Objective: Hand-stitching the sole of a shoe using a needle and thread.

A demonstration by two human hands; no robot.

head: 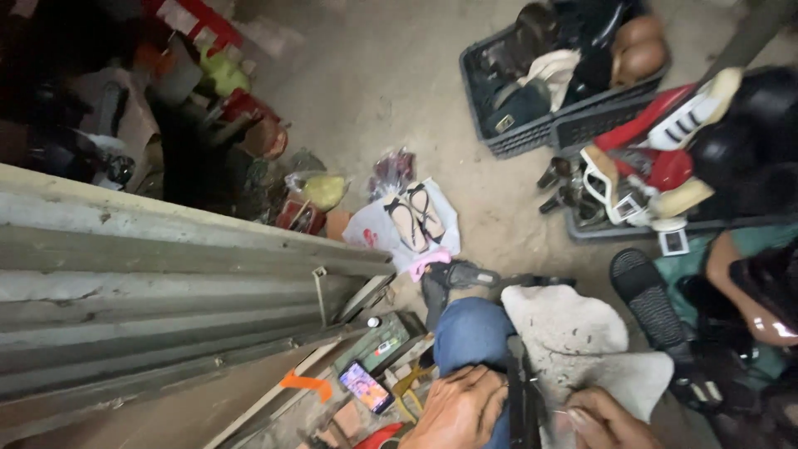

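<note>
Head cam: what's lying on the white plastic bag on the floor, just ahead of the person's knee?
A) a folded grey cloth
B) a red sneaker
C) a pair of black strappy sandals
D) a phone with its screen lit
C: a pair of black strappy sandals lies side by side on the white plastic bag, on the bare floor beyond the blue-jeaned knee.

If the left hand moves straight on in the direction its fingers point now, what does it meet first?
The left hand points right, toward the dark narrow item upright between both hands. It would likely meet that first; the fingertips seem almost against it, though depth is unclear. The right hand lies beyond it.
</note>
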